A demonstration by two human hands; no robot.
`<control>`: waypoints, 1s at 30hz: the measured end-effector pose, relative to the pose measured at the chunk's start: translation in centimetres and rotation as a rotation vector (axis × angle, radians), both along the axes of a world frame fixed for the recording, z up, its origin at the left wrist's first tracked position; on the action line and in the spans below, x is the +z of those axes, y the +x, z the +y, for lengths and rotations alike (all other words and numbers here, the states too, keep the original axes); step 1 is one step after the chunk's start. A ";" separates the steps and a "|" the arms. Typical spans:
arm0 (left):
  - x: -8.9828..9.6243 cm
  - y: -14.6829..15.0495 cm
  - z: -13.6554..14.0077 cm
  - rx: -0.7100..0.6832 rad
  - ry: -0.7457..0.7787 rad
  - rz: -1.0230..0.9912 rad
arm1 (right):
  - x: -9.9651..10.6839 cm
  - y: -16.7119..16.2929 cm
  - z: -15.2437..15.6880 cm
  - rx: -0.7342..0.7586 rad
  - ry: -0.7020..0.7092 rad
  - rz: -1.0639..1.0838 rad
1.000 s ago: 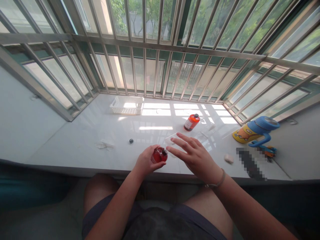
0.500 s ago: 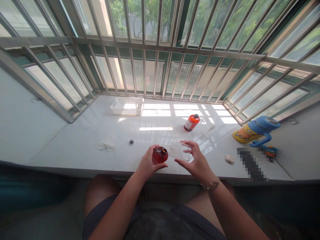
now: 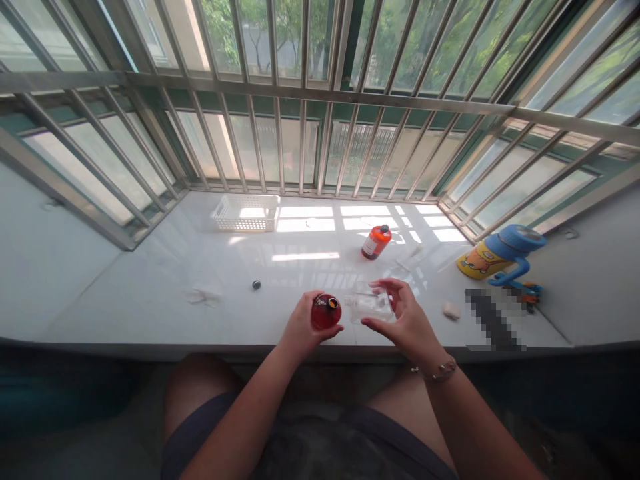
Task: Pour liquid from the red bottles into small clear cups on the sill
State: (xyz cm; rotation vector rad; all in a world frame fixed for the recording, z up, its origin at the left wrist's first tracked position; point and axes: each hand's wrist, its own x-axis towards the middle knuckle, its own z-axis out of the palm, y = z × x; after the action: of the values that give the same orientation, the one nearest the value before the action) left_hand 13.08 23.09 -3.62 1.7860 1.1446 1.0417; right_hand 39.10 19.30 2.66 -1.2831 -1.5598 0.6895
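Note:
My left hand (image 3: pixel 305 323) is wrapped round an uncapped bottle of dark red liquid (image 3: pixel 325 315), its open mouth tipped up toward me. In my right hand (image 3: pixel 403 313) is a clear, empty bottle (image 3: pixel 371 307), lying on its side in the grip with its neck toward the red one. A small gap separates the two bottles. To the left on the white sill lies a small dark cap (image 3: pixel 257 285). Behind my hands an orange-red bottle with a black cap and a white label (image 3: pixel 376 243) stands on the sill.
A white perforated basket (image 3: pixel 246 215) sits at the back left below the window bars. At the right are a blue and yellow thermos (image 3: pixel 493 253), a small beige lump (image 3: pixel 451 311) and a pixelated dark object (image 3: pixel 493 320). Crumpled clear plastic (image 3: pixel 203 295) lies at the left.
My right hand has drawn the clear bottle slightly to the right, away from the red bottle, and its neck now shows more plainly. The camera view has shifted a little. Both grips stay.

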 end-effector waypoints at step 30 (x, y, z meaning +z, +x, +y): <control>-0.6 -0.8 -0.4 0.021 -0.066 -0.078 | -0.1 -1.8 0.4 0.073 0.026 -0.079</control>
State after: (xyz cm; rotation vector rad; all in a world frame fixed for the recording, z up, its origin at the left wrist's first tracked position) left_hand 12.24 22.72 -4.24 1.6710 1.1392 1.0648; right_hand 37.29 19.73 2.59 -1.2522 -1.6820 0.6688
